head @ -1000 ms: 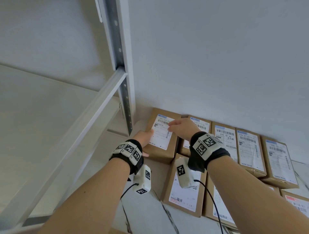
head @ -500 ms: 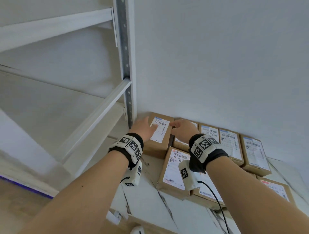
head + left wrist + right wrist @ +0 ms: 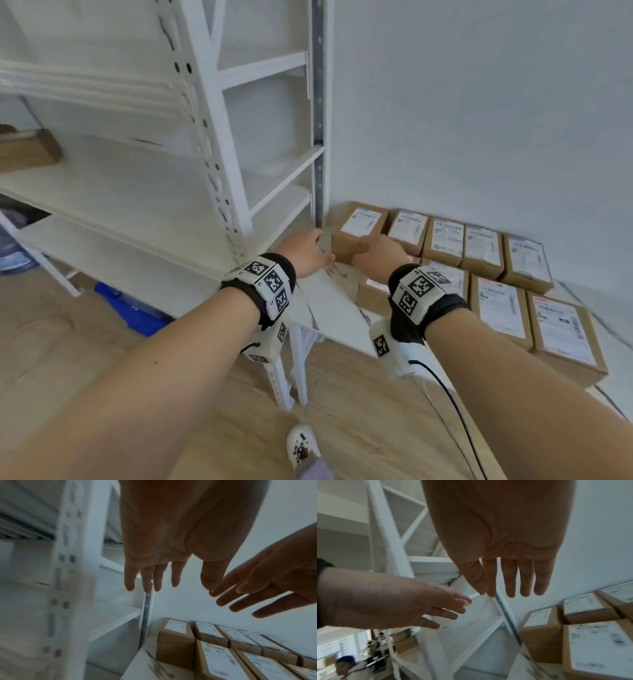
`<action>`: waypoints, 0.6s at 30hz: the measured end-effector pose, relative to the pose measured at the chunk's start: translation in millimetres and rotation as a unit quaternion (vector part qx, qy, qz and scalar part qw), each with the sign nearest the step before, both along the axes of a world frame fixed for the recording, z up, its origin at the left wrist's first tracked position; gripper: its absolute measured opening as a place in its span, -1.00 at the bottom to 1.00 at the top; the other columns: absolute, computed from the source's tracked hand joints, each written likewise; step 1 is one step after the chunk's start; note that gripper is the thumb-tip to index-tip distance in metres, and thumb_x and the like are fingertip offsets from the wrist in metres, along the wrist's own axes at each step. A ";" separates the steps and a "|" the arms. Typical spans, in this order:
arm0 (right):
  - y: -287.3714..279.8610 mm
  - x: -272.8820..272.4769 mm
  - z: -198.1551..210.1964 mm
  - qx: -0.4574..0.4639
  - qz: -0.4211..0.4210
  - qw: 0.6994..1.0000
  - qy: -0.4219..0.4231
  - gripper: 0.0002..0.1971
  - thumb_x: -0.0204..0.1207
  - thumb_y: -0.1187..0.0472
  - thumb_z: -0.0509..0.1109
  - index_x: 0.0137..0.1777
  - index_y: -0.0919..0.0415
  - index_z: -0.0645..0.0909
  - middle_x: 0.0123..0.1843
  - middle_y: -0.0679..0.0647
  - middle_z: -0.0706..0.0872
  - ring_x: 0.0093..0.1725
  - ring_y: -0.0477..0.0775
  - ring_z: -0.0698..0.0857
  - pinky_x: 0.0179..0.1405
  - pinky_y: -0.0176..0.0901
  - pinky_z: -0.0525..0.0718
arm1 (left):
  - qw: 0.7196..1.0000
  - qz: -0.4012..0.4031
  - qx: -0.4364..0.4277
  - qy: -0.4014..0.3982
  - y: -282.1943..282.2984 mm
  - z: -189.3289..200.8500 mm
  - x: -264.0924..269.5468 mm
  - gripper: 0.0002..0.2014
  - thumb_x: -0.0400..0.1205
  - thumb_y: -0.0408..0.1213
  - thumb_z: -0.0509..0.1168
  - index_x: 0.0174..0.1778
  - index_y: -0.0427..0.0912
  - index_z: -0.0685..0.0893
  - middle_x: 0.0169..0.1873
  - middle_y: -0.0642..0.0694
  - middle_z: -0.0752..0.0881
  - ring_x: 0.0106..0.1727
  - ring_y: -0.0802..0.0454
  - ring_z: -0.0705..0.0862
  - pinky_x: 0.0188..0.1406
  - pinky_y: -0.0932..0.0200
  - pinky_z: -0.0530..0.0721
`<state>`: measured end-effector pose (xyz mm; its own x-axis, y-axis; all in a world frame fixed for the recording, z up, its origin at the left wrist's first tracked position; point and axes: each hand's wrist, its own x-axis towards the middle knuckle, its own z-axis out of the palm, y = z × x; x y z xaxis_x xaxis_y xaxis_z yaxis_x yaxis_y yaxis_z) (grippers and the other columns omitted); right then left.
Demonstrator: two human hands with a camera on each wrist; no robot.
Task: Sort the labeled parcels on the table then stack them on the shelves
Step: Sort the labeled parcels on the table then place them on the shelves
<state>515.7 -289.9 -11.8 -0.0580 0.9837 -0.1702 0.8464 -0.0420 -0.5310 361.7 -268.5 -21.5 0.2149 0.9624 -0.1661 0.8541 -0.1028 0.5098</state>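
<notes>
Several brown cardboard parcels with white labels lie in rows on the white marbled table (image 3: 329, 301). The back-left parcel (image 3: 359, 228) (image 3: 175, 639) (image 3: 541, 628) stands in the corner beside the shelf post. My left hand (image 3: 308, 251) (image 3: 164, 577) hovers just left of it, fingers straight and spread, holding nothing. My right hand (image 3: 375, 251) (image 3: 508, 582) hangs in front of that parcel, also flat and empty. In both wrist views the hands are in the air above the parcels and touch none.
A white metal shelf rack (image 3: 219, 164) fills the left, its shelves mostly bare; one brown box (image 3: 27, 150) sits at its far left. A blue object (image 3: 130, 308) lies on the wooden floor under it. A person (image 3: 346, 666) shows far off in the right wrist view.
Both hands have come off the back-left parcel's label and drawn back toward me. The view has pulled back and left, bringing the shelf rack and floor into sight.
</notes>
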 end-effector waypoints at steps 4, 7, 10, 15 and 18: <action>-21.2 -45.7 5.1 0.012 0.050 0.999 0.006 -0.56 0.59 0.27 0.19 0.47 0.05 0.49 0.44 0.12 0.57 0.36 0.14 0.57 0.18 -0.21 0.50 | 0.999 0.042 0.014 0.030 -34.7 12.8 -45.4 -0.34 0.64 -0.04 0.27 0.64 -0.09 0.22 0.57 -0.17 0.33 0.51 -0.18 0.41 0.46 -0.11 0.42; -31.4 -80.0 11.5 0.022 0.096 0.995 -0.015 -0.54 0.62 0.23 0.18 0.53 0.03 0.41 0.48 0.13 0.53 0.39 0.16 0.55 0.30 -0.11 0.53 | 0.994 0.074 0.032 0.071 -51.7 16.3 -82.6 -0.36 0.63 -0.02 0.26 0.62 -0.08 0.26 0.55 -0.18 0.37 0.51 -0.20 0.40 0.46 -0.12 0.41; -34.5 -115.4 12.4 0.032 0.143 0.988 -0.041 -0.52 0.62 0.19 0.18 0.55 0.01 0.36 0.52 0.08 0.48 0.40 0.16 0.54 0.33 -0.09 0.51 | 0.989 0.102 0.047 0.095 -62.8 15.8 -120.6 -0.39 0.61 0.01 0.26 0.57 -0.08 0.33 0.49 -0.19 0.44 0.48 -0.20 0.42 0.44 -0.18 0.42; -25.8 -186.5 9.6 0.040 0.200 0.978 -0.044 -0.54 0.64 0.17 0.18 0.55 0.03 0.38 0.54 0.07 0.45 0.46 0.14 0.48 0.36 -0.12 0.45 | 0.981 0.158 0.051 0.098 -69.7 10.2 -189.4 -0.33 0.63 0.07 0.23 0.64 -0.07 0.22 0.58 -0.17 0.32 0.57 -0.17 0.30 0.51 -0.15 0.33; -13.1 -242.4 4.9 0.047 0.230 0.971 -0.047 -0.55 0.64 0.16 0.18 0.54 0.05 0.40 0.52 0.08 0.48 0.44 0.15 0.49 0.36 -0.10 0.44 | 0.973 0.197 0.050 0.109 -69.0 9.6 -240.3 -0.33 0.64 0.09 0.22 0.64 -0.04 0.21 0.59 -0.15 0.30 0.58 -0.18 0.28 0.51 -0.18 0.32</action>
<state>273.3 -303.0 -6.9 -0.4835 0.8687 -0.1079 0.8093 0.3966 -0.4332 121.4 -337.5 -11.9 -0.2040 0.9767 -0.0670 0.9238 0.2146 0.3170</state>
